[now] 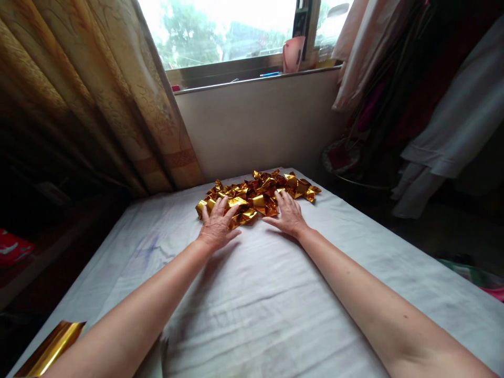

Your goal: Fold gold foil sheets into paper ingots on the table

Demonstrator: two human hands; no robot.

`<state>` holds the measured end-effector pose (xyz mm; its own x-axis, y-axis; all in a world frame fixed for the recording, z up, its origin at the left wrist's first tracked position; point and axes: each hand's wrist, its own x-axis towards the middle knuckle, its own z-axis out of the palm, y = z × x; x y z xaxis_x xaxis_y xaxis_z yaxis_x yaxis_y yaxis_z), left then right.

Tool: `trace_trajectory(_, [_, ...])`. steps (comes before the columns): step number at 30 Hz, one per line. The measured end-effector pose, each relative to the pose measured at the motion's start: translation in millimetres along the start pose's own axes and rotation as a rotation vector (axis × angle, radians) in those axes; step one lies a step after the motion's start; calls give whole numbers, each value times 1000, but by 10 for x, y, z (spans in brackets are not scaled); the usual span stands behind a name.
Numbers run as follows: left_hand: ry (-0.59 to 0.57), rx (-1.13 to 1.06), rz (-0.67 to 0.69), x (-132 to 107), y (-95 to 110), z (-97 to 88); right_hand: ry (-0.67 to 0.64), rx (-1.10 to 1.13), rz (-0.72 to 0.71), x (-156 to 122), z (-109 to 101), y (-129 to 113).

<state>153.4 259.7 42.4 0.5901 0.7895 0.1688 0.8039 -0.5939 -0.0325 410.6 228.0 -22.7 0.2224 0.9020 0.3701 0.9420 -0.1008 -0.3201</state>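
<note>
A heap of crinkled, shiny gold foil pieces (258, 202) lies at the far end of the table, close to the wall. My left hand (217, 224) rests against the near left side of the heap, fingers spread. On the right, my right hand (288, 214) touches the heap's near edge, its fingers apart and the thumb pointing inward. Neither hand grips a piece. Near the bottom left corner, a smooth sheet of gold foil (53, 346) lies partly behind my left forearm.
A white cloth (252, 315) covers the table. Beyond it stand the wall and a window sill (236, 84) with a pink cup (293, 54). Gold curtains (129, 94) hang at left, clothes (452, 121) at right.
</note>
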Motion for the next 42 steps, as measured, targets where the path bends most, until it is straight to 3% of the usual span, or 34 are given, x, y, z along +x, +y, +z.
trace_trajectory(3, [-126, -88, -273, -190, -170, 15, -14, -79, 174, -123, -211, 304])
trace_trajectory(6, [-215, -119, -402, -242, -295, 78, -99, -147, 411, -123, -406, 598])
trace_trajectory(8, [-224, -145, -440, -185, -300, 124, -164, -151, 457, -56, -460, 700])
trace_trajectory(11, [-216, -179, -476, 0, -194, 184, -246, -126, 399, 98, -392, 654])
trace_trajectory(15, [-197, -206, -504, 283, 7, 246, -273, -104, 309, 296, -164, 381])
trace_trajectory(19, [-182, -226, -527, 413, 92, 261, -211, -43, 296, 394, -12, 222])
trace_trajectory(22, [-180, -235, -506, 345, 49, 219, -96, 50, 284, 361, 9, 265])
trace_trajectory(26, [-241, -231, -451, 65, -55, 100, 125, 239, 116, 104, -51, 326])
trace_trajectory(29, [-225, -226, -332, -249, -131, 4, 245, 315, -43, -225, -138, 200])
trace_trajectory(34, [-107, -199, -156, -924, -335, -126, -94, 269, -435, -580, -234, -221])
trace_trajectory(36, [-37, -175, -144, -1209, -449, -192, -148, 200, -392, -570, -230, -337])
trace_trajectory(39, [10, -185, -177, -1622, -604, -299, -161, 242, -192, -517, -207, -434])
trace_trajectory(42, [39, -220, -218, -2026, -698, -357, -150, 279, -163, -609, -207, -532])
